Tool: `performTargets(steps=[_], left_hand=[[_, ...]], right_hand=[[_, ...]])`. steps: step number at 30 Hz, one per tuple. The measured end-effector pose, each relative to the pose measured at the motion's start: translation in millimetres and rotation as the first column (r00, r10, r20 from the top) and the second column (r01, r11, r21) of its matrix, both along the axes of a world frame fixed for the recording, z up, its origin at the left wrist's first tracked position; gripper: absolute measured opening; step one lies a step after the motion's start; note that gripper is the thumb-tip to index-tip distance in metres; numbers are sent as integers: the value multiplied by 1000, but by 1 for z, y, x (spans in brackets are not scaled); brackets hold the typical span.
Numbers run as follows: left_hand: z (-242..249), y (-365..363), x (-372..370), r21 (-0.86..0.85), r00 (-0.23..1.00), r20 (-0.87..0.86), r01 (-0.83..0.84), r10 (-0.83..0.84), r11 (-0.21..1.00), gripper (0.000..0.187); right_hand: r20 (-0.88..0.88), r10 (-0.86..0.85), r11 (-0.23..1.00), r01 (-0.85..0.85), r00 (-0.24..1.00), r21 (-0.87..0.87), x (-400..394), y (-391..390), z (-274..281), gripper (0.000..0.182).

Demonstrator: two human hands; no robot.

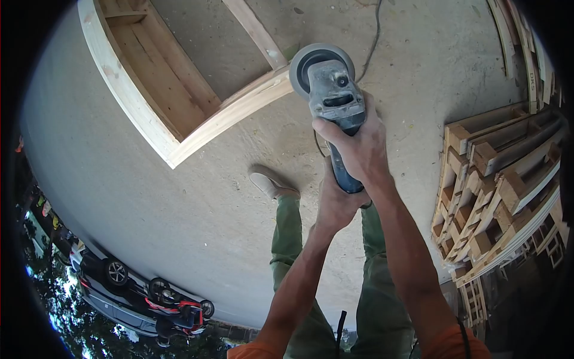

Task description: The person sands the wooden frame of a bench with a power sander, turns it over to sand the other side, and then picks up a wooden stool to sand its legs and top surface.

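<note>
An angle grinder (339, 99) with a round grey disc (301, 67) is held out in front of me by both hands. My right hand (362, 143) is closed round the body just behind the gear head, thumb across the top. Further back, my left hand (336, 202) wraps the rear end of the handle. The disc overlaps the end of a pale board on a wooden frame (234, 121) in this view. Part of the disc is hidden behind the grinder's dusty head.
A stack of wooden pallets (478, 179) stands at the right. The grinder's cord (376, 36) runs over the concrete floor (197, 209). My shoe (272, 181) is below the frame. A red motorcycle (179, 308) and a car (113, 299) are at lower left.
</note>
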State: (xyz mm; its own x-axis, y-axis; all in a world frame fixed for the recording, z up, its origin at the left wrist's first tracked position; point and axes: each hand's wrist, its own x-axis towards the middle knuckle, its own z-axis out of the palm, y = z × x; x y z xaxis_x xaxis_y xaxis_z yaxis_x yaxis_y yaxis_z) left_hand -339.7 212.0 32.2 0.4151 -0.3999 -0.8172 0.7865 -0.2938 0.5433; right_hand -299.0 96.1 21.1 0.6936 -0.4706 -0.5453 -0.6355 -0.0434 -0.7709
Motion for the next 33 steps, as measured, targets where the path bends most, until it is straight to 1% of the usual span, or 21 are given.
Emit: performTargets(steps=[4, 6, 9, 10, 11, 13, 14, 15, 17, 18, 19, 21, 22, 23, 24, 25, 26, 28, 29, 31, 33], left_hand=[[-4, -15, 0, -25, 999, 26, -35, 35, 999, 104], [-3, -21, 3, -22, 996, 84, -13, 15, 1000, 74], [-8, -25, -9, -45, 986, 151, -66, 72, 997, 72], [-13, -26, -11, -65, 978, 183, -91, 101, 994, 71], [-18, -27, -13, -86, 968, 215, -114, 130, 990, 70], [-5, -26, 1, -27, 997, 71, 16, -14, 1000, 69], [-10, -27, -9, 3, 994, 89, 55, -55, 998, 68], [-9, -30, -12, 3, 994, 93, 55, -55, 998, 68], [-7, -36, -21, -62, 997, 62, -32, 36, 998, 80], [-2, -39, -11, -42, 999, -19, 28, -29, 999, 79], [-1, -41, -10, -36, 1000, -15, 22, -22, 999, 79], [1, -49, -11, -5, 942, -91, 324, -323, 946, 79], [3, -51, -20, -13, 951, 0, 311, -311, 950, 82], [6, -51, -28, -19, 955, 17, 296, -296, 955, 82], [13, -47, -39, -20, 960, -2, 280, -280, 960, 84], [22, -41, -49, -15, 964, -23, 266, -266, 964, 87], [28, -36, -55, -10, 968, -8, 250, -250, 968, 87], [45, -14, -64, 12, 993, 102, 58, -59, 998, 82], [50, 2, -64, 49, 992, 124, 29, -35, 998, 82], [58, 36, -62, 22, 989, 135, -71, 67, 997, 88], [57, 79, -54, 82, 988, 133, -93, 82, 992, 90]], right_hand=[[-19, 12, 1000, -12, 1000, -13, 4, -15, 3, 92], [-101, -90, 989, 101, 991, 108, 5, -22, 6, 94], [-36, -22, 998, 24, 999, 53, 0, -26, 0, 92], [-17, -27, 999, 27, 999, -24, 1, -22, -1, 89], [-18, -26, 999, 25, 1000, -25, 0, -25, 0, 89], [-63, -141, 989, 144, 988, 43, -1, -29, 3, 88], [-99, -159, 983, 167, 982, 80, -6, -32, 7, 85], [-95, -159, 983, 167, 983, 81, -8, -33, 6, 85], [-67, -86, 992, 79, 994, -95, -20, -36, 2, 81], [-66, -155, 986, 151, 986, -64, -19, -40, 6, 80], [-49, -249, 968, 246, 967, -53, -23, -44, 6, 77], [-164, -376, 926, 374, 912, -42, -34, -56, 11, 71], [-155, -371, 929, 368, 916, -46, -43, -59, 14, 71], [-123, -391, 919, 379, 912, -113, -54, -58, 13, 69], [-99, -411, 903, 390, 906, -179, -63, -54, 19, 67], [-92, -400, 908, 381, 912, -177, -68, -47, 28, 67], [-77, -343, 931, 328, 936, -160, -70, -39, 35, 68], [-54, -253, 963, 246, 966, -106, -68, -13, 53, 70], [-47, -231, 972, 229, 972, -44, -63, 4, 62, 72], [-28, -175, 982, 177, 984, 59, -45, 44, 67, 74], [11, -28, 996, 27, 1000, 85, -26, 88, 73, 78]])
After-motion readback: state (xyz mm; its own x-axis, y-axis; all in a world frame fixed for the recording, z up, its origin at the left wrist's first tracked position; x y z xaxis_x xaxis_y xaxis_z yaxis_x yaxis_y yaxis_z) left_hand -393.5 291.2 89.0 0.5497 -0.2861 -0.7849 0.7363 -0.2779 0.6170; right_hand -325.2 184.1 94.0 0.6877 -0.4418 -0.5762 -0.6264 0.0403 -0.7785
